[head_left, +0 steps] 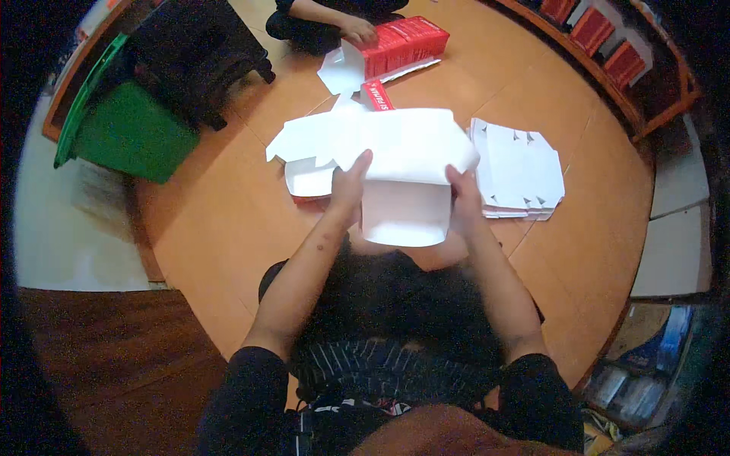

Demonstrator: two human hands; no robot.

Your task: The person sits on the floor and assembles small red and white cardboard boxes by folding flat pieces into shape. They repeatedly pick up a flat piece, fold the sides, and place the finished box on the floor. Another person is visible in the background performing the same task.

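Observation:
Between my hands is a partly folded white cardboard box (pixel 407 144), held above the floor over my lap. Its white inner faces show, and one panel hangs down toward me. My left hand (pixel 351 190) grips its left side with the thumb up on the panel; the fingers are mostly hidden. On the opposite edge my right hand (pixel 465 199) is closed in the same way. Just behind and left of it lies another white carton (pixel 310 178) with a red underside. A stack of flat white carton blanks (pixel 523 169) rests on the floor to the right.
Ahead, another person's hand (pixel 357 30) rests on a red box (pixel 407 47). A small red carton panel (pixel 377 94) shows nearby. At left stand a green bin (pixel 138 131) and dark furniture (pixel 198 57). A wooden shelf (pixel 660 118) with red packages is at upper right.

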